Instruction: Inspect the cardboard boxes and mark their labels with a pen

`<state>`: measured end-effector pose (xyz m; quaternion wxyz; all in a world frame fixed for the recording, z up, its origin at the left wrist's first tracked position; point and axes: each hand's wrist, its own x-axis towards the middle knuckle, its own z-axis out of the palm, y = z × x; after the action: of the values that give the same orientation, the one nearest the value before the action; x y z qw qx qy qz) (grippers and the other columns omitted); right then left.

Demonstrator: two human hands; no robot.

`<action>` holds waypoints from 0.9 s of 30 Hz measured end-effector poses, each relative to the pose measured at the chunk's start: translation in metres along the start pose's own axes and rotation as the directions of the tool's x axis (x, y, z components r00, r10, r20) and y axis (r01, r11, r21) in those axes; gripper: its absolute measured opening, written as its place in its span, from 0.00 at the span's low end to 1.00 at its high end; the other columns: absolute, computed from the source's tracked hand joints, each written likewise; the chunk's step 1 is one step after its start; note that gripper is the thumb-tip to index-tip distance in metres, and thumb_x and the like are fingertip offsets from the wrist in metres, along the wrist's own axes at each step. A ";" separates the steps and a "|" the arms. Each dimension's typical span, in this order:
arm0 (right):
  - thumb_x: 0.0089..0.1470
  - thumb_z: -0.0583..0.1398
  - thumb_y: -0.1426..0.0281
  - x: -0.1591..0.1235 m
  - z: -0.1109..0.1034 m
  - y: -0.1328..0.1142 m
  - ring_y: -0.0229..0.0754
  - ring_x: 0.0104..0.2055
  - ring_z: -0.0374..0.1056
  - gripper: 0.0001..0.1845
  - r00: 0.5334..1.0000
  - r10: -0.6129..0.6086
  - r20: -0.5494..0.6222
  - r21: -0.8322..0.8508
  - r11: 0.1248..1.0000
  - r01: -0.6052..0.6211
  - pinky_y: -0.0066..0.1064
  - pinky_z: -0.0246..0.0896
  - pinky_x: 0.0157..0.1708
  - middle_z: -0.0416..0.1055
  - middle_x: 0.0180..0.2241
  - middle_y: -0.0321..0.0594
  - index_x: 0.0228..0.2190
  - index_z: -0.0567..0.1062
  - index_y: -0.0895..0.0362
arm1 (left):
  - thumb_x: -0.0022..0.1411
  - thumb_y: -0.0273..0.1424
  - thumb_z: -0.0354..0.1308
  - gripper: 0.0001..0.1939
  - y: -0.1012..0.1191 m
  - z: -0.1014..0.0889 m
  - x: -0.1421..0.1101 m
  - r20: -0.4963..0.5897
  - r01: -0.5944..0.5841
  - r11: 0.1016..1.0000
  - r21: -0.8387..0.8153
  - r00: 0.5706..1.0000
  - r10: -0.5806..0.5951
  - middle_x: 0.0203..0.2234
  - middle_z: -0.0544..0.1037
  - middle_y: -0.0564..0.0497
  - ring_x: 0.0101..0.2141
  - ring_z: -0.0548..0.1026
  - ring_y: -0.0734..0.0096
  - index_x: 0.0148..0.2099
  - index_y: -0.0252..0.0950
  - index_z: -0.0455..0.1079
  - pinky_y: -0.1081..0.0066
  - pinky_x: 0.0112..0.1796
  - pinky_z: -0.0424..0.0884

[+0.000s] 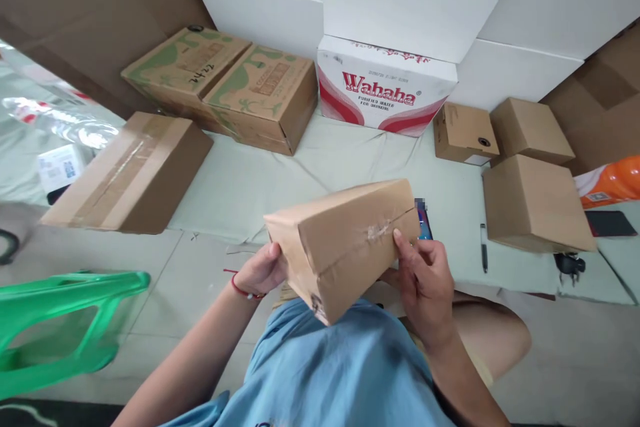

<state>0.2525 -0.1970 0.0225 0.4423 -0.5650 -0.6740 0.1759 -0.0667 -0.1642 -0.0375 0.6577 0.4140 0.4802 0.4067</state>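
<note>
A small brown cardboard box (345,240) is held tilted above my lap, its taped seam facing up. My left hand (260,270), with a red string on the wrist, grips the box's left end. On the right side, my right hand (425,277) holds the box, the thumb pressing near the torn tape on the seam. A blue object (425,223) shows just behind the box's right corner, mostly hidden.
Several cardboard boxes ring a pale green mat (260,187): a long one (130,173) at left, two green-printed ones (225,83), a white Wahaha carton (385,90), three small ones (535,203) at right. A pen (483,247), dark phone (611,223) and green plastic stool (65,320) lie nearby.
</note>
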 end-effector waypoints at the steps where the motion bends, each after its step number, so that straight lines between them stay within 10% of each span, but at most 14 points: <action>1: 0.71 0.60 0.70 0.001 0.000 0.002 0.40 0.37 0.72 0.25 0.999 0.035 0.022 0.058 0.998 -0.036 0.35 0.77 0.38 0.71 0.43 0.41 0.63 0.80 0.37 | 0.47 0.72 0.68 0.45 -0.002 0.001 0.000 0.020 0.015 1.000 -0.017 1.000 -0.015 0.41 0.88 0.37 0.57 0.82 0.28 0.52 0.42 0.83 0.36 0.54 0.81; 8: 0.71 0.60 0.50 -0.007 0.015 0.011 0.52 0.56 0.77 0.28 0.830 0.417 0.371 0.496 0.667 -0.557 0.43 0.82 0.48 0.73 0.65 0.46 0.67 0.76 0.43 | 0.44 0.53 0.83 0.55 0.013 0.008 0.006 0.157 -0.127 0.990 0.056 0.981 0.117 0.73 0.70 0.38 0.75 0.63 0.33 0.72 0.49 0.71 0.40 0.69 0.67; 12: 0.69 0.62 0.48 -0.019 0.027 0.014 0.55 0.71 0.69 0.33 0.801 0.455 0.389 0.583 0.551 -0.597 0.50 0.67 0.69 0.74 0.67 0.46 0.69 0.72 0.48 | 0.58 0.54 0.76 0.52 0.032 0.010 0.007 0.378 -0.271 0.951 0.149 0.904 0.198 0.81 0.51 0.42 0.80 0.46 0.41 0.78 0.52 0.63 0.41 0.76 0.49; 20: 0.52 0.74 0.47 -0.028 0.026 0.018 0.58 0.62 0.77 0.43 0.666 0.639 0.384 0.709 0.258 -0.656 0.49 0.76 0.60 0.81 0.60 0.48 0.64 0.76 0.50 | 0.69 0.70 0.47 0.51 0.042 0.030 -0.006 0.412 -0.383 0.924 -0.001 0.841 0.349 0.82 0.50 0.45 0.81 0.44 0.43 0.82 0.45 0.55 0.50 0.78 0.43; 23: 0.53 0.74 0.48 -0.028 0.024 0.016 0.57 0.61 0.77 0.43 0.699 0.629 0.341 0.718 0.305 -0.625 0.50 0.75 0.60 0.80 0.60 0.48 0.65 0.74 0.49 | 0.72 0.69 0.43 0.49 0.045 0.037 -0.006 0.400 -0.425 0.905 0.017 0.832 0.383 0.82 0.52 0.45 0.80 0.46 0.44 0.81 0.44 0.56 0.52 0.78 0.45; 27: 0.64 0.69 0.54 -0.022 0.017 0.008 0.54 0.66 0.73 0.35 0.844 0.450 0.293 0.615 0.587 -0.527 0.47 0.72 0.65 0.75 0.66 0.45 0.69 0.71 0.47 | 0.70 0.59 0.63 0.43 0.052 0.040 -0.005 0.332 -0.393 0.907 0.148 0.884 0.329 0.79 0.59 0.43 0.78 0.55 0.40 0.79 0.45 0.62 0.50 0.76 0.51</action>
<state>0.2436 -0.2104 -0.0015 0.5139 -0.5179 -0.4040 0.5518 -0.0359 -0.1582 0.0200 0.5871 0.6208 0.3295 0.4017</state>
